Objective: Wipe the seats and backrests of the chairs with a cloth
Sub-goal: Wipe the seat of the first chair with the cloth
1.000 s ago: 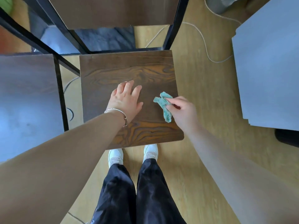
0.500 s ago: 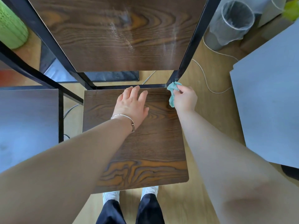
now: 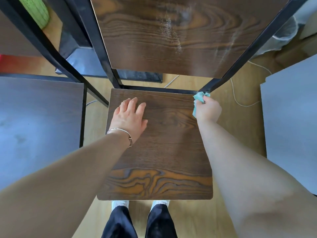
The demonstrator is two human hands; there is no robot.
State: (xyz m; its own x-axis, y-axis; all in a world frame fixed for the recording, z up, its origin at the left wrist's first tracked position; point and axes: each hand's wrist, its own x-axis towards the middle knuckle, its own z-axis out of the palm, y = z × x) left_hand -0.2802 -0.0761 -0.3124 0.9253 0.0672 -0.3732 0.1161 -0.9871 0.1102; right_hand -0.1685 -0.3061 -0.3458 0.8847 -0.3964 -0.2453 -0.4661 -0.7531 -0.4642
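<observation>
Legs and shoes: dark trousers (image 3: 139, 222) and pale shoe tips (image 3: 120, 203) just under the seat's near edge, on a light wood-plank floor (image 3: 238, 107).
Seat: flat, roughly square board (image 3: 164, 148) with rounded near corners; dark brown wood grain, an orange swirled band across the near part.
Left hand: (image 3: 129, 117) lies flat, palm down, fingers spread, on the far left of the seat; holds nothing. A thin silver bangle (image 3: 120, 132) rings the wrist.
Right hand: (image 3: 208, 109) closed around a crumpled teal cloth (image 3: 199, 98) at the seat's far right corner.
Cloth: soft, bunched; its far end touches the foot of the right black metal upright (image 3: 253, 48), one corner hanging beside the seat edge.
Backrest: broad wood-grain panel (image 3: 171, 35) between square black tubes, with whitish streaks right of centre.
Neighbours: a second dark seat (image 3: 39, 117) at left, glossy with bluish glare; a smooth grey slab (image 3: 291, 117) at right.
Far floor: a thin white cord (image 3: 235, 98) curves near the cloth; a ribbed green object (image 3: 36, 11) at top left.
</observation>
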